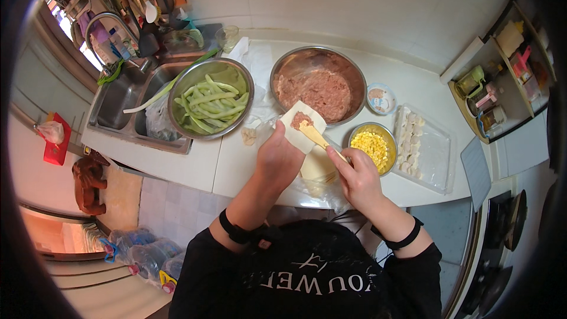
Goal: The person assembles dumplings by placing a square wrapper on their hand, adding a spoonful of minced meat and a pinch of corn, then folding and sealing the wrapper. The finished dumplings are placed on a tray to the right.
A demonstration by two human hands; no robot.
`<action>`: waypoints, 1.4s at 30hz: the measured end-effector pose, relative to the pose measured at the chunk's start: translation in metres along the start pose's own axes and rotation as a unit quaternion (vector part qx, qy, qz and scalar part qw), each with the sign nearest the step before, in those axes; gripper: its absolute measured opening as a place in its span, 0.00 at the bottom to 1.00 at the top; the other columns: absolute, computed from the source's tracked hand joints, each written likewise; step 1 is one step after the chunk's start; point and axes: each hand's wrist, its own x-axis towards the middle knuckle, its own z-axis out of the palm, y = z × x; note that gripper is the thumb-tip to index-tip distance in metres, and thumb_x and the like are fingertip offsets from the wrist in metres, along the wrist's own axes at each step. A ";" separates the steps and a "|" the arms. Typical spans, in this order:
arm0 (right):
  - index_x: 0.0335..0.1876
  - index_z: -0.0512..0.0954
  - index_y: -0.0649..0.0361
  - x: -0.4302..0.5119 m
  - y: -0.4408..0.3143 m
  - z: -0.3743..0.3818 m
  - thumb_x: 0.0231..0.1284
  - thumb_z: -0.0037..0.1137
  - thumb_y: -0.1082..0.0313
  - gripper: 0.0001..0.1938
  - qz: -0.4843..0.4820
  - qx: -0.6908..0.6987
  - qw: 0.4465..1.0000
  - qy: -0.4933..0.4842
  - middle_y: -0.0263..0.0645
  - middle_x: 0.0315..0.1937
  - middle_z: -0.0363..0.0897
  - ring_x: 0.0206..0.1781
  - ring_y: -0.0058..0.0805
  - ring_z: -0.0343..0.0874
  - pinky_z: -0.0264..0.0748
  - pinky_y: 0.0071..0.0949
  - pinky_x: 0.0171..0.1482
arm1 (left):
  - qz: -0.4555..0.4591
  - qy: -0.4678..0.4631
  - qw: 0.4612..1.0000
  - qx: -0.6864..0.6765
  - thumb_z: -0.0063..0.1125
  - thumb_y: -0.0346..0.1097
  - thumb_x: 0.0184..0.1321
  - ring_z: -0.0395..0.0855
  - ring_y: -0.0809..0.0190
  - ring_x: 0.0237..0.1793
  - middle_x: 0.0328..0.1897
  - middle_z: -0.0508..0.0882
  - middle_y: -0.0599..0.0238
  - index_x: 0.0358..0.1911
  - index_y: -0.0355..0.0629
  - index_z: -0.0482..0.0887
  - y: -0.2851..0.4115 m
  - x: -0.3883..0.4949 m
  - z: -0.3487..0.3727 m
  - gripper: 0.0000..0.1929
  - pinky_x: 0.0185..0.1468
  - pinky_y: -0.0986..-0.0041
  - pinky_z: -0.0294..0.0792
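Observation:
A square dough wrapper [301, 139] lies across my left hand [281, 155], the thumb along its left edge. On it sits a small lump of minced meat [299, 119]. My right hand [359, 173] grips a light wooden spatula [315, 136], whose tip touches the meat. Just beyond is a large steel bowl [362, 75] of pink minced meat [314, 91]. Beneath my hands, a stack of wrappers [317, 166] rests in a clear plastic bag [325, 190]. A small steel bowl [392, 141] of yellow corn kernels [368, 147] stands beside my right hand.
A clear plastic tray [436, 159] holds a row of folded dumplings [410, 141]. Near it is a small patterned dish [382, 99]. Left stand a steel bowl [174, 119] of green pods [215, 102] and a double sink [119, 93]. A shelf unit [487, 84] is at right.

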 end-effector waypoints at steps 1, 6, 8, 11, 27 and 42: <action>0.59 0.77 0.58 -0.001 -0.001 -0.003 0.42 0.55 0.80 0.29 0.005 0.004 1.000 -0.005 0.44 0.37 0.74 0.38 0.41 0.76 0.75 0.36 0.41 | 0.003 0.002 1.000 0.001 0.21 0.48 0.76 0.57 0.52 0.74 0.74 0.60 0.53 0.71 0.34 0.52 -0.001 0.000 -0.001 0.28 0.76 0.60 0.47; 0.57 0.78 0.58 -0.002 -0.004 -0.023 0.48 0.57 0.80 0.25 0.045 0.021 0.998 -0.026 0.43 0.37 0.74 0.38 0.41 0.76 0.75 0.35 0.40 | 0.031 0.039 0.999 -0.019 0.20 0.47 0.76 0.56 0.50 0.74 0.74 0.60 0.51 0.71 0.33 0.52 0.001 0.005 -0.007 0.28 0.76 0.59 0.47; 0.57 0.78 0.57 0.000 -0.005 -0.023 0.51 0.57 0.79 0.23 0.060 0.025 0.998 -0.003 0.43 0.36 0.74 0.38 0.40 0.76 0.75 0.34 0.40 | 0.028 0.035 0.999 -0.032 0.20 0.47 0.76 0.57 0.51 0.73 0.73 0.60 0.52 0.70 0.33 0.53 0.001 0.004 -0.008 0.28 0.76 0.59 0.48; 0.57 0.78 0.57 0.004 -0.005 -0.015 0.52 0.57 0.79 0.23 0.071 0.033 0.997 0.025 0.43 0.36 0.74 0.37 0.39 0.76 0.75 0.33 0.39 | 0.004 0.026 0.998 -0.050 0.21 0.48 0.76 0.59 0.53 0.72 0.72 0.62 0.54 0.69 0.34 0.55 -0.002 0.000 -0.005 0.28 0.75 0.61 0.49; 0.57 0.78 0.57 0.015 0.004 -0.022 0.48 0.58 0.79 0.25 -0.004 -0.022 1.000 -0.001 0.42 0.37 0.74 0.39 0.41 0.76 0.74 0.34 0.40 | -0.012 -0.007 0.999 -0.040 0.19 0.47 0.76 0.56 0.49 0.74 0.74 0.59 0.49 0.71 0.32 0.50 0.005 -0.009 -0.002 0.29 0.76 0.58 0.47; 0.55 0.79 0.57 0.019 -0.002 -0.029 0.60 0.54 0.76 0.17 0.068 0.120 0.988 -0.069 0.43 0.33 0.74 0.34 0.40 0.77 0.75 0.33 0.38 | -0.018 -0.029 0.999 -0.015 0.22 0.49 0.76 0.59 0.51 0.72 0.73 0.61 0.52 0.70 0.35 0.53 0.010 -0.007 -0.012 0.29 0.75 0.59 0.49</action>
